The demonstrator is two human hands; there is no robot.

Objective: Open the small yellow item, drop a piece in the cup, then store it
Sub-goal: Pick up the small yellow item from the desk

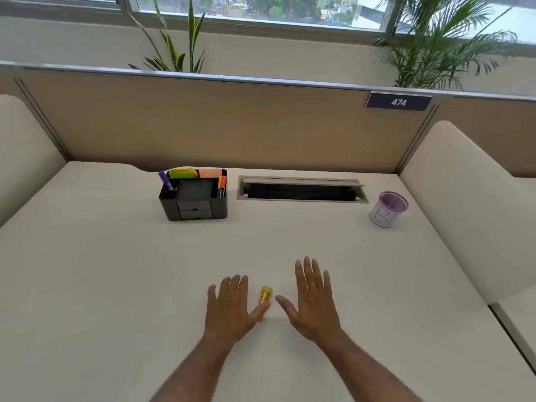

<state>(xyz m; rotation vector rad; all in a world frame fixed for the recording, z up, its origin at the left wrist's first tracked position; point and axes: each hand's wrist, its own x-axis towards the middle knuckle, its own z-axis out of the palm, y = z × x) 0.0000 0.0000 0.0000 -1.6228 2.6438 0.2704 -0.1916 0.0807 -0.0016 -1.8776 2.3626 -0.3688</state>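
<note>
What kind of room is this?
Most likely an office workstation: a desk with a partition, a numbered seat plate, and a black organizer of pens and sticky notes.

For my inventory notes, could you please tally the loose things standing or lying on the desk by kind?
Black desk organiser: 1
Purple mesh cup: 1
Small yellow item: 1
Total: 3

Your only view comes from the head camera, looking forward and down over the tabletop [116, 271] from its near edge toward the far partition [232, 126], close above your forearms, with windows beyond.
</note>
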